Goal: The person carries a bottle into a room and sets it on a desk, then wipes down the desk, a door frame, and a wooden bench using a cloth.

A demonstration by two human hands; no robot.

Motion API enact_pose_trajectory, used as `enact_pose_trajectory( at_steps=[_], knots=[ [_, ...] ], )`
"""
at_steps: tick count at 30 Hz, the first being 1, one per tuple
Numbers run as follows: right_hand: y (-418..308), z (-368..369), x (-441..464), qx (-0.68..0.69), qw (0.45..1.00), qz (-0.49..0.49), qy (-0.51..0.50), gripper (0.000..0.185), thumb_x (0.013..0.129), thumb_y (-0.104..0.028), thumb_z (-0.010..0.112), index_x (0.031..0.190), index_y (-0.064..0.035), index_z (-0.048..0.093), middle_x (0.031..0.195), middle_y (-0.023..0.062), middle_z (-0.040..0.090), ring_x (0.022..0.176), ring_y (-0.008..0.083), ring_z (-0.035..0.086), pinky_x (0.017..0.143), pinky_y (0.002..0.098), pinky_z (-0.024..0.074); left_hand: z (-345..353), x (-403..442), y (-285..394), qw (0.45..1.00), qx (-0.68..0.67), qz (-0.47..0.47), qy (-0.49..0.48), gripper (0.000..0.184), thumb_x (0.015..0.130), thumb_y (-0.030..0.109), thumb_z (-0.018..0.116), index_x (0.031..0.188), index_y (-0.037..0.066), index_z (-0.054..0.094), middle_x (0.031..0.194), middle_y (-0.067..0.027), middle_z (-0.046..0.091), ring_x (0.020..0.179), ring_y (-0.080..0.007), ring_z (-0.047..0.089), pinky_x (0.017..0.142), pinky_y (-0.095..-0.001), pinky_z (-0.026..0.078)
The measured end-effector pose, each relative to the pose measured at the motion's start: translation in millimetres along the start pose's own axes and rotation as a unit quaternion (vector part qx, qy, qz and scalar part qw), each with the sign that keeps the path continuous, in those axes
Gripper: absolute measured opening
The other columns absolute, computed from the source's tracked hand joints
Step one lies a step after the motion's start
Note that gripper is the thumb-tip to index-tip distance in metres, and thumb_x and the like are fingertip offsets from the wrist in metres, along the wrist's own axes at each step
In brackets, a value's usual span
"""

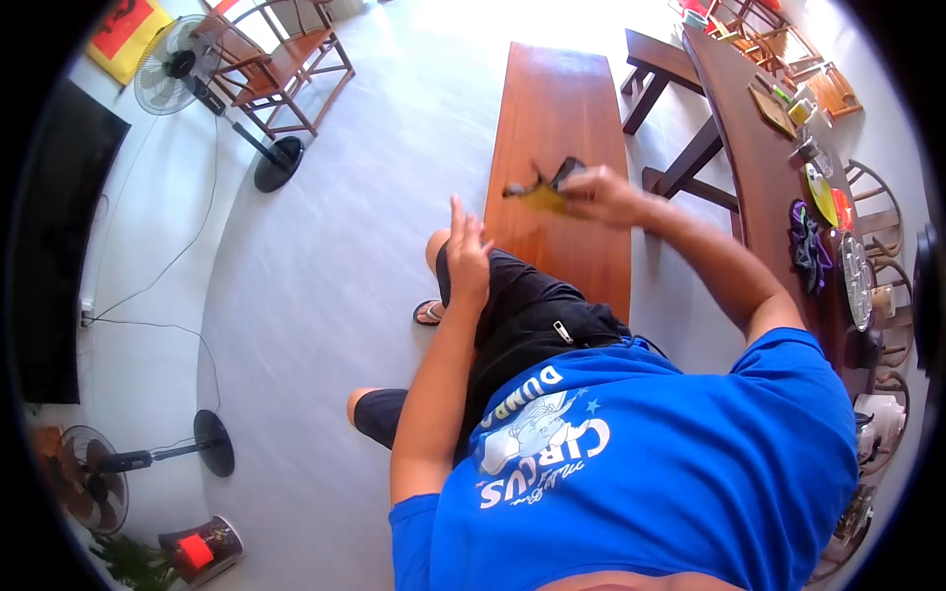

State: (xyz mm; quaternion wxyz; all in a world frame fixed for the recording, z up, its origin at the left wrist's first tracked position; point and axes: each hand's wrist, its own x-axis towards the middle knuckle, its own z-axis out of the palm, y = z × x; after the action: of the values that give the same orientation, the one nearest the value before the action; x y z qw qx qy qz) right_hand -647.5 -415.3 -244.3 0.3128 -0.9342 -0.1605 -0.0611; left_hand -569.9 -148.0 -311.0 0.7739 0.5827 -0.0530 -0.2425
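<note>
Over the wooden bench (560, 108), my right hand (603, 197) is closed on a small yellow and black object (540, 197). Motion blurs this object, and I cannot make out its kind; dark parts stick out at its top and left end. My left hand (467, 258) is raised above my knee with fingers stretched out and nothing in it. It is to the left of the object and apart from it. My black shorts (522, 295) have a zip pocket, and I sit at the near end of the bench.
A long dark table (734, 128) on the right bears a purple and black cloth item (808, 248), a yellow plate (820, 192) and a compartment tray (855, 281). Two fans, one a standing fan (281, 163), a wooden chair (281, 69) and a potted plant (138, 561) line the left.
</note>
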Motion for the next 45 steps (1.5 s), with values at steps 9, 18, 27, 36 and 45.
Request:
enact_pose_trajectory(
  at_steps=[9,18,27,36,45],
  knots=[
    [63.7,139.3,-102.1,-0.055,0.970,0.140,-0.193,0.014,0.083,-0.015,0.066,0.086,-0.0018,0.066,0.083,0.0227,0.070,0.077,0.0408,0.071,0.069,0.0520,0.0554,-158.0,-46.5,-88.9,0.980,0.072,-0.056,0.177,0.058,0.110,0.031,0.040,0.159,0.003,0.029,0.132,-0.0280,0.062,0.089,-0.0274,0.073,0.080,-0.0347,0.058],
    [108.5,192.2,-85.8,-0.256,0.955,0.093,-0.115,0.073,0.099,-0.052,0.051,0.157,-0.0098,0.038,0.161,0.0359,0.022,0.152,0.0507,0.018,0.122,0.0589,0.0139,-263.1,-154.0,-139.1,0.883,0.250,-0.076,0.391,0.057,0.103,0.018,0.055,0.152,-0.005,0.035,0.129,-0.0260,0.063,0.096,-0.0295,0.071,0.084,-0.0374,0.058],
    [219.2,169.7,-2.9,-0.312,0.918,0.245,0.022,0.066,0.098,-0.056,0.051,0.157,-0.0260,0.040,0.163,0.0313,0.023,0.149,0.0555,0.018,0.120,0.0625,0.0158,-291.0,-304.3,-134.4,0.624,0.488,-0.149,0.592,0.050,0.095,0.024,0.065,0.130,-0.010,0.054,0.125,-0.0315,0.063,0.116,-0.0408,0.064,0.098,-0.0457,0.053],
    [201.8,199.1,77.9,-0.272,0.946,0.177,-0.018,0.059,0.104,-0.052,0.041,0.156,-0.0233,0.043,0.166,0.0215,0.026,0.153,0.0454,0.020,0.124,0.0570,0.0094,-253.9,-383.0,-258.8,0.721,0.550,-0.270,0.324,0.054,0.091,0.036,0.067,0.118,-0.011,0.063,0.116,-0.0323,0.066,0.113,-0.0457,0.063,0.096,-0.0494,0.050],
    [117.4,179.3,-74.7,-0.172,0.974,0.010,-0.149,0.056,0.098,-0.048,0.055,0.151,-0.0297,0.052,0.168,0.0225,0.019,0.154,0.0461,0.013,0.123,0.0580,0.0121,-210.5,-278.2,-260.6,0.754,0.532,-0.264,0.282,0.056,0.092,0.039,0.066,0.119,-0.011,0.063,0.116,-0.0311,0.066,0.113,-0.0446,0.063,0.097,-0.0487,0.050]
  ],
)
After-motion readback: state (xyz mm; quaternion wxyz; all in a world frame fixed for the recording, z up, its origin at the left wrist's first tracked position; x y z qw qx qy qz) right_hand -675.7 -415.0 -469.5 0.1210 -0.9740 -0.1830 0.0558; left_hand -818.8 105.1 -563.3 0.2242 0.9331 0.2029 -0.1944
